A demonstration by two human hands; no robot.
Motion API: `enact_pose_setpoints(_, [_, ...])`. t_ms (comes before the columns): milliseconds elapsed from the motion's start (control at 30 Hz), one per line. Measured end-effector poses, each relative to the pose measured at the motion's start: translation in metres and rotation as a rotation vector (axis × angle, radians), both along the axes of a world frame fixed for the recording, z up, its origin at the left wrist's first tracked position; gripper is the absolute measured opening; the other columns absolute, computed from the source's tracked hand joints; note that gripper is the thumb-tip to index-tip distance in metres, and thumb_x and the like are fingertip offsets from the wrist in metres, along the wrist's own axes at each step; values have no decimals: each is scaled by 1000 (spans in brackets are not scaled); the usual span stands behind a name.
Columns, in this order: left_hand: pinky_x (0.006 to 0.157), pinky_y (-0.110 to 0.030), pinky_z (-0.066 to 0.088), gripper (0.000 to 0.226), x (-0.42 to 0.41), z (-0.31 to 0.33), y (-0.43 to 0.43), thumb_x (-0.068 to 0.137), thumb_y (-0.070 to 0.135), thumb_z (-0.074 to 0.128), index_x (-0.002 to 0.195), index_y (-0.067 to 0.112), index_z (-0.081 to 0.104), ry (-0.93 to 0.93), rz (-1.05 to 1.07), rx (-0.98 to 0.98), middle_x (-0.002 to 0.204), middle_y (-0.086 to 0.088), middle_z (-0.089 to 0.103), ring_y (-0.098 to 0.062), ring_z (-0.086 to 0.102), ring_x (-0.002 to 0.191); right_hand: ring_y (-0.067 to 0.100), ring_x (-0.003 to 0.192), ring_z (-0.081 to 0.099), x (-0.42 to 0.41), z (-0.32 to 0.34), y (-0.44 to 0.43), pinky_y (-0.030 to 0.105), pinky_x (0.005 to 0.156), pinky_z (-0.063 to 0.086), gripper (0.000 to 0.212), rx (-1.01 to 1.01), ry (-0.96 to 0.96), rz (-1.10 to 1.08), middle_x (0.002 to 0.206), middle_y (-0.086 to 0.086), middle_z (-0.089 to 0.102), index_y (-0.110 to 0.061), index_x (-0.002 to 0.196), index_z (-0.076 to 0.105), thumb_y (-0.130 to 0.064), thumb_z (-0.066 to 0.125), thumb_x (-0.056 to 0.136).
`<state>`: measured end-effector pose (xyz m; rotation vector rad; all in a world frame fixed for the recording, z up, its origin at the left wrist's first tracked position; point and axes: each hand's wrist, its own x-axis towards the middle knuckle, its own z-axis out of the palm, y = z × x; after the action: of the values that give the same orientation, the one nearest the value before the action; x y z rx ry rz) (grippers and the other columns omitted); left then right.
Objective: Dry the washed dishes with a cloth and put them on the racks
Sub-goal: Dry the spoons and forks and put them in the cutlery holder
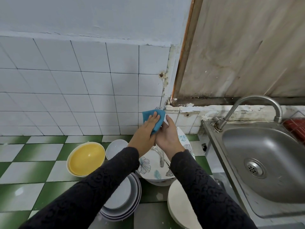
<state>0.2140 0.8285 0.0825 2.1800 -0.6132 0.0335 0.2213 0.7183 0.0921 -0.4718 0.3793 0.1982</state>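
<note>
My left hand (145,129) holds a blue cloth (152,119) wrapped round a metal fork (159,107); only the tines stick out above the cloth. My right hand (167,135) grips the fork's hidden handle from the right, thumb up beside the cloth. Both hands are raised over a floral plate (148,169) with more cutlery (161,158) lying on it. Around it on the green-and-white tiled counter stand a yellow bowl (86,158), a small white bowl (116,148), a stack of grey plates (123,200) and a white dish (175,205).
A steel sink (264,164) with a curved tap (257,102) lies to the right. A red wire rack (295,128) shows at the right edge behind the sink. A white tiled wall rises right behind the counter.
</note>
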Motion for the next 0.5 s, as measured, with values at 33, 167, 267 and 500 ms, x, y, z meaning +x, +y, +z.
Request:
enact_pose_setpoints(33, [122, -38, 21, 63, -1, -1, 1, 102, 8, 47, 155, 24, 17, -13, -12, 15, 162, 5, 17, -20, 25, 148, 38, 128, 56, 0, 1, -2, 50, 106, 46, 53, 0, -4, 1, 130, 22, 63, -2, 132, 60, -45, 46, 104])
enact_pose_setpoints(167, [121, -23, 9, 65, -1, -10, 10, 98, 2, 50, 154, 20, 22, -121, -121, 135, 156, 15, 11, -6, 13, 146, 38, 116, 58, 1, 8, -16, 50, 98, 49, 56, -50, 23, 31, 115, 22, 65, -2, 118, 62, -54, 49, 100])
enact_pose_setpoints(267, [119, -18, 3, 65, -3, -19, 16, 98, -1, 49, 153, 19, 22, -124, -185, 202, 154, 18, 10, -2, 8, 144, 36, 117, 61, 5, 2, -22, 51, 94, 53, 45, -118, 67, 48, 129, 17, 67, -10, 113, 55, -51, 58, 97])
enact_pose_setpoints(500, [110, -4, -5, 65, -7, -34, 29, 100, 1, 45, 153, 26, 17, -74, -247, 313, 154, 21, 5, 1, 2, 143, 28, 97, 68, 6, -3, -26, 43, 99, 50, 26, -210, 152, 131, 114, 16, 72, -9, 84, 57, -24, 53, 105])
